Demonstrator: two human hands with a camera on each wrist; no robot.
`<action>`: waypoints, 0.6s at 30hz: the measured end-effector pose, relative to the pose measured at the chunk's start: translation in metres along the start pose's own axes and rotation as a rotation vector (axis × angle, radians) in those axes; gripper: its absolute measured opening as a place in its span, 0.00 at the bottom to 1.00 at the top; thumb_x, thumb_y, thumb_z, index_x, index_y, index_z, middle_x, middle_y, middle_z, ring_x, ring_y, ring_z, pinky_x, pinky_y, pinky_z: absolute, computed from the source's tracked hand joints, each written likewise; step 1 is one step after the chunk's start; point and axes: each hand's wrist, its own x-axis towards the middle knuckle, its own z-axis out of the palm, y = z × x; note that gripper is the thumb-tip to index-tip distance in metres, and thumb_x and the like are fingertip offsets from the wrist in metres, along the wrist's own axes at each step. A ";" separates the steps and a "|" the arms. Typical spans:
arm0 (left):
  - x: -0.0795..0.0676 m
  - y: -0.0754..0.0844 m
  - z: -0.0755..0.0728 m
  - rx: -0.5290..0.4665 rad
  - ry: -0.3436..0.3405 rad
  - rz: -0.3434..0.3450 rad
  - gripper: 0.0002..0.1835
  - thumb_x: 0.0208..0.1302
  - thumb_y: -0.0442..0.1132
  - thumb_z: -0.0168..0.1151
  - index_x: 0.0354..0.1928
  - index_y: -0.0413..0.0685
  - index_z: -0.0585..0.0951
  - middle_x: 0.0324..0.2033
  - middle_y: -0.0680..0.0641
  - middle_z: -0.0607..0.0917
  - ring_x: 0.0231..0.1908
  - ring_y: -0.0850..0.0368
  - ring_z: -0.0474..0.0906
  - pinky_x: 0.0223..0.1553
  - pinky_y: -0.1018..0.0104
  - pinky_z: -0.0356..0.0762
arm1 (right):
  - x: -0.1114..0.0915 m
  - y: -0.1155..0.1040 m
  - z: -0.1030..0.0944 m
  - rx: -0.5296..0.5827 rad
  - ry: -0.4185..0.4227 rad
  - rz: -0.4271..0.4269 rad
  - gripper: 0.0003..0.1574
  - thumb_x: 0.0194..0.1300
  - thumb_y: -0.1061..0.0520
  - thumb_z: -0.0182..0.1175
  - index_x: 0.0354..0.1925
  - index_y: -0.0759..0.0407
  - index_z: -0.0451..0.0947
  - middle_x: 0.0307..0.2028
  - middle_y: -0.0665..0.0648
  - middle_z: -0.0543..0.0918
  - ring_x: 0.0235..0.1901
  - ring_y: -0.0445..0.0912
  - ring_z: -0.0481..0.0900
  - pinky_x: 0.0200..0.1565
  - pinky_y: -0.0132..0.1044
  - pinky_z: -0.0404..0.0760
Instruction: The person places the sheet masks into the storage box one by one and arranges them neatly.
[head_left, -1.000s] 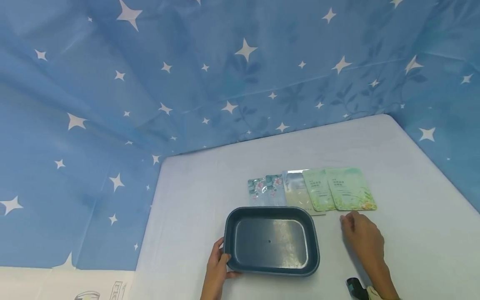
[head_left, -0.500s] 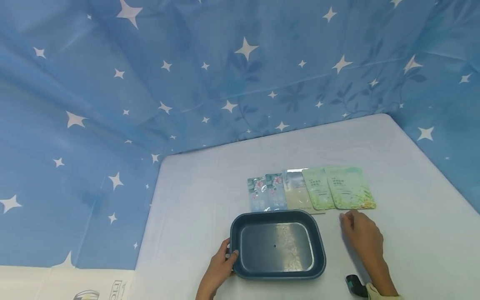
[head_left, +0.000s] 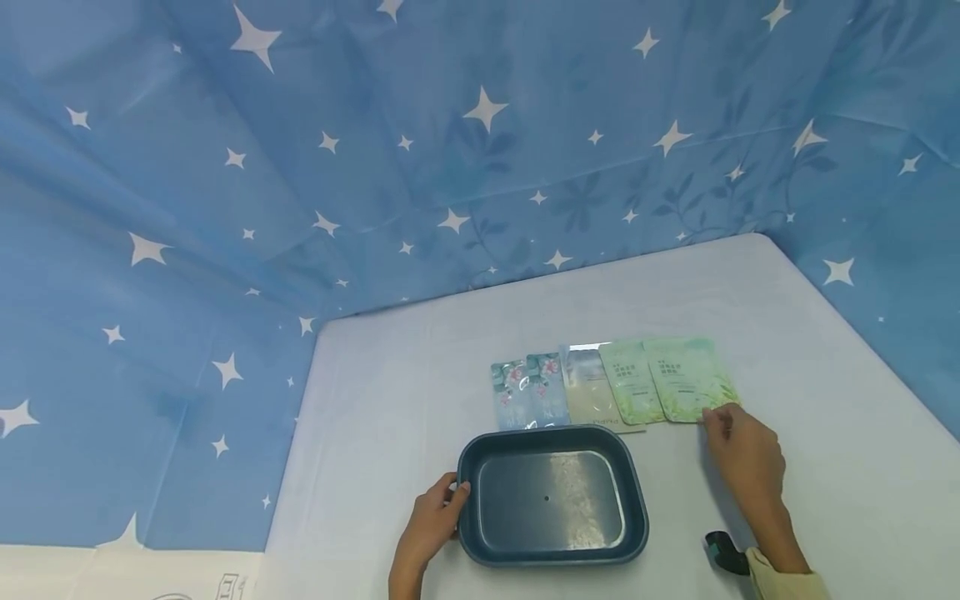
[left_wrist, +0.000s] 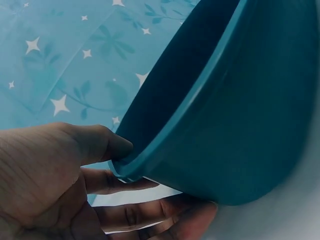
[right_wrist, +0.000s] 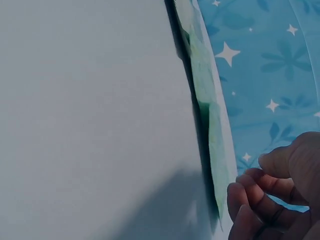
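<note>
My left hand (head_left: 433,518) holds the left short side of a dark blue plastic tray (head_left: 517,508). In the left wrist view the thumb lies over the tray's rim (left_wrist: 205,82), with the fingers under and outside it. Nothing lies in the tray. My right hand (head_left: 747,454) has its fingertips right at the lower edge of the rightmost green packet (head_left: 690,379). Seen from the right wrist, its fingers (right_wrist: 252,195) are loosely bent beside the packet's edge, the thumb apart from the packet. A second green packet (head_left: 630,383) lies partly beneath the first.
Left of the green packets lie a beige packet (head_left: 588,392) and two blue floral packets (head_left: 547,392), overlapping in a row behind the tray. A white cloth (head_left: 390,383) covers the table. Blue star-patterned curtain (head_left: 480,183) hangs behind it.
The tray has shifted a little right and toward me with the left hand. My right hand has moved slightly right and up to the green packet's lower edge.
</note>
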 end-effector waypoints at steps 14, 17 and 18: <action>0.002 0.004 -0.002 -0.010 -0.030 -0.012 0.24 0.72 0.45 0.52 0.60 0.32 0.73 0.30 0.42 0.85 0.26 0.56 0.83 0.24 0.65 0.84 | 0.042 0.008 -0.014 -0.011 -0.046 0.092 0.26 0.70 0.50 0.57 0.49 0.75 0.74 0.39 0.74 0.80 0.33 0.64 0.79 0.18 0.40 0.70; 0.002 0.004 -0.003 -0.020 -0.037 -0.017 0.24 0.72 0.45 0.51 0.60 0.32 0.73 0.31 0.42 0.85 0.27 0.55 0.84 0.24 0.65 0.85 | 0.048 0.010 -0.014 -0.043 -0.121 0.126 0.30 0.69 0.49 0.57 0.52 0.78 0.72 0.42 0.77 0.77 0.36 0.67 0.78 0.20 0.47 0.73; 0.002 0.004 -0.003 -0.021 -0.041 -0.018 0.24 0.73 0.45 0.51 0.60 0.32 0.73 0.31 0.42 0.85 0.28 0.55 0.84 0.25 0.64 0.85 | 0.049 0.011 -0.014 -0.055 -0.142 0.131 0.31 0.69 0.49 0.57 0.52 0.79 0.71 0.42 0.78 0.76 0.37 0.69 0.77 0.20 0.49 0.74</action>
